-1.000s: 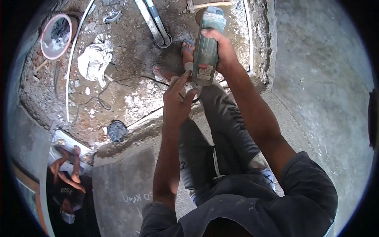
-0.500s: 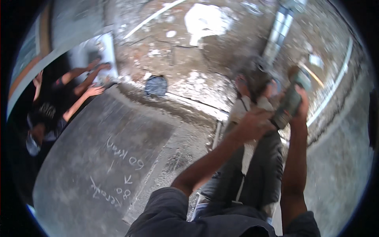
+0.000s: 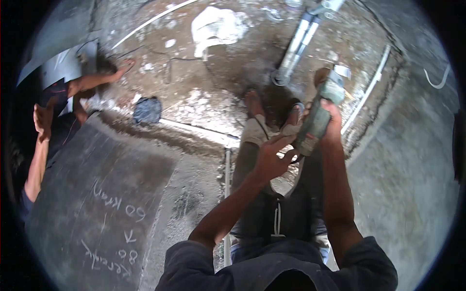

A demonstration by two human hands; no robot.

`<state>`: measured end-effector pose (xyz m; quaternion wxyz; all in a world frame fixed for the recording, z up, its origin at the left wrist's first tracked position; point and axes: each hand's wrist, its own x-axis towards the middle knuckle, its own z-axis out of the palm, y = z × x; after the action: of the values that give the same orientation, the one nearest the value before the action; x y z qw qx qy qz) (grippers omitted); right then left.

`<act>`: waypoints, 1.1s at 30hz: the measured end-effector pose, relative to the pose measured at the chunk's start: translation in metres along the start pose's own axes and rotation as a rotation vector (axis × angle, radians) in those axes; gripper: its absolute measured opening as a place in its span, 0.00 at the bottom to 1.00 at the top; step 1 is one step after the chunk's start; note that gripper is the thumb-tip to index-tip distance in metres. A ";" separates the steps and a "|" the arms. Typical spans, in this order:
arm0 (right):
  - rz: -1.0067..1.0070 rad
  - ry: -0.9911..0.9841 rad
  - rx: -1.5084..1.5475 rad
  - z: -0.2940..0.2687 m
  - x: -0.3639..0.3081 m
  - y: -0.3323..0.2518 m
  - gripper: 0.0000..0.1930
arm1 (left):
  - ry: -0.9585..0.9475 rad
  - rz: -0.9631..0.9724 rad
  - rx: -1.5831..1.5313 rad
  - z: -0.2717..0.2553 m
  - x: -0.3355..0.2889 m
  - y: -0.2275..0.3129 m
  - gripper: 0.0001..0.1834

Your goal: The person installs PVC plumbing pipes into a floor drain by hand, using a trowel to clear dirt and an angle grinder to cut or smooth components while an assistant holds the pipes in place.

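The left hand (image 3: 274,159), half curled, is at the rear of a green angle grinder (image 3: 312,128) (whether it grips anything there, I cannot tell). The right hand (image 3: 331,121) is wrapped around the grinder's body, over the right leg (image 3: 310,189), brownish disc (image 3: 320,76) pointing away. Beyond lie a dark plastic bag (image 3: 147,110), grey pipes (image 3: 295,46) and a white cloth (image 3: 216,28)
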<state>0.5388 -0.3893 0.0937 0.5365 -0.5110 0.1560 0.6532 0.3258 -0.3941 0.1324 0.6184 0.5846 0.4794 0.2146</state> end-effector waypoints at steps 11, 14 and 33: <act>0.019 0.098 0.059 -0.107 -0.038 -0.039 0.22 | -0.444 -0.283 0.029 0.055 0.002 0.000 0.22; 0.085 0.139 0.075 -0.146 -0.037 -0.049 0.24 | -0.453 -0.271 0.063 0.099 -0.007 -0.019 0.20; 0.194 0.090 0.176 -0.384 -0.031 -0.098 0.20 | -0.408 -0.464 0.020 0.371 -0.016 -0.132 0.18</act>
<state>0.8123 -0.6583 -0.0112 0.5061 -0.4730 0.2855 0.6623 0.5930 -0.6290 -0.0383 0.7287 0.4965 0.4679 -0.0590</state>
